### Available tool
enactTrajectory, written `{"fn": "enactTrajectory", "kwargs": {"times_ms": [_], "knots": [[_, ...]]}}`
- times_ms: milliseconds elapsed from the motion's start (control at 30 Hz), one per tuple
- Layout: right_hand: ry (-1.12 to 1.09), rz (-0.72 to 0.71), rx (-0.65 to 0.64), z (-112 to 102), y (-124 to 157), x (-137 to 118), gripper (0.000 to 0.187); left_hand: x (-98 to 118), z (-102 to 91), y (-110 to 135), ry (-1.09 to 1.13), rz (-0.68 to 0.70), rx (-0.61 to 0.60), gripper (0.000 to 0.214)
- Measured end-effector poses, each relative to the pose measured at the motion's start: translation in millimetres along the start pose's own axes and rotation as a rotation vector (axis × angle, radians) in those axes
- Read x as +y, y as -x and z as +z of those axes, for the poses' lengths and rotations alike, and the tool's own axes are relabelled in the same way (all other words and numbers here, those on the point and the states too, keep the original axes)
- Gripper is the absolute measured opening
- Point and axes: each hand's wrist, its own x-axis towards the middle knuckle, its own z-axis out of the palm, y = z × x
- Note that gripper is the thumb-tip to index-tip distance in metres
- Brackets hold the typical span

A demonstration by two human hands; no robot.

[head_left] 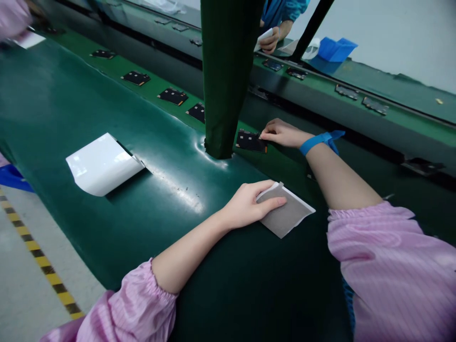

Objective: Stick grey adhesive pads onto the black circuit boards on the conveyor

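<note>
My left hand [249, 203] lies on the green mat with its fingers curled around the near corner of a flat grey square sheet [288, 216], thumb on top. My right hand [283, 134], with a blue wrist strap [318, 140], reaches farther out and pinches the right edge of a small dark circuit part [251, 141] lying on the conveyor strip. Both forearms are bare below pink striped sleeves.
A dark green post [226, 76] stands just left of the circuit part. Several dark parts [173, 96] lie in a row on the belt. A curled white sheet [101, 164] rests on the mat at left. Another person's hand [269, 42] works across the line near blue trays [335, 49].
</note>
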Motion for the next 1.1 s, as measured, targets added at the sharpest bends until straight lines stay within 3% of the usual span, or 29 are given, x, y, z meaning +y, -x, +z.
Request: {"fn": "enactTrajectory", "kwargs": {"times_ms": [100,233,300,367,433,533,600,700,800,1000,1100], "knots": [[0.079,0.071,0.008,5.0,6.7,-5.8,0.02,-1.1,-0.4,0.4,0.001,0.003,-0.012,0.022],[-0.016,0.268,0.256,-3.5,36.5,-9.5,0.038,-1.9,-1.1,1.0,0.003,0.003,-0.014,0.022],[-0.075,0.299,0.31,-18.4,69.1,0.7,0.036,-2.6,-1.6,0.9,0.008,0.008,-0.013,0.022],[-0.066,0.308,0.276,-35.9,114.0,19.8,0.032,-3.4,-2.0,0.6,0.002,0.007,-0.011,0.023],[-0.052,0.418,0.221,-49.7,164.2,41.4,0.043,-3.8,-2.3,0.6,-0.02,0.0,-0.004,0.025],[-0.023,0.552,0.13,-56.0,226.3,62.7,0.058,-3.4,-2.4,0.8,-0.056,-0.007,0.01,0.027],[0.006,0.57,0.125,-52.6,248.9,65.0,0.059,-2.8,-2.0,1.0,-0.065,-0.003,0.009,0.028],[0.031,0.58,0.129,-46.8,260.0,54.1,0.052,-3.1,-1.0,1.3,-0.07,0.004,0.018,0.029],[0.083,0.581,0.09,-52.2,264.0,35.7,0.059,-4.5,-0.2,1.4,-0.066,0.004,0.027,0.028],[0.406,0.527,0.228,-100.4,285.6,8.3,0.073,-4.6,0.4,1.4,-0.045,0.01,0.03,0.026],[0.503,0.502,0.203,-109.5,285.7,6.3,0.077,-4.7,0.5,1.6,-0.037,0.024,0.02,0.025]]}}
